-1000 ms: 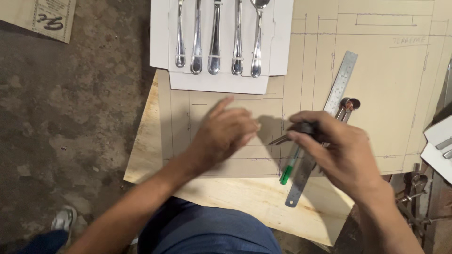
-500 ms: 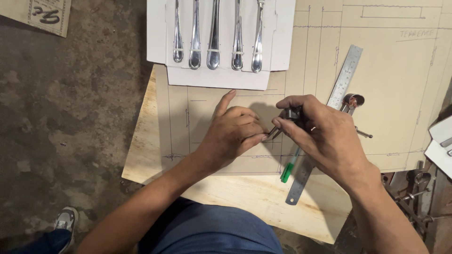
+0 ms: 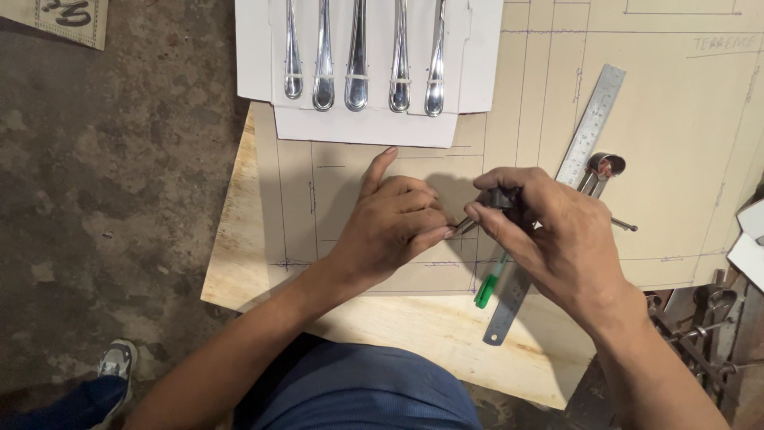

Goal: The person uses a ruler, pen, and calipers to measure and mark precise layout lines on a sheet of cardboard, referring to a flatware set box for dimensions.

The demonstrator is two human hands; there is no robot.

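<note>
We see pale pencil-lined plywood board (image 3: 398, 326) on rough grey concrete floor (image 3: 119, 199), carrying white cutlery card (image 3: 477, 72), steel ruler (image 3: 589, 135).

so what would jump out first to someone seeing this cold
Most likely the two hands meeting at the centre over a pale sheet of marked-out paper on a plywood board: the left hand rests flat while the right hand grips a small dark tool whose tip meets the left fingertips. Next, the row of shiny cutlery handles in a white card tray at top centre, and the steel ruler lying diagonally under the right hand.
</note>
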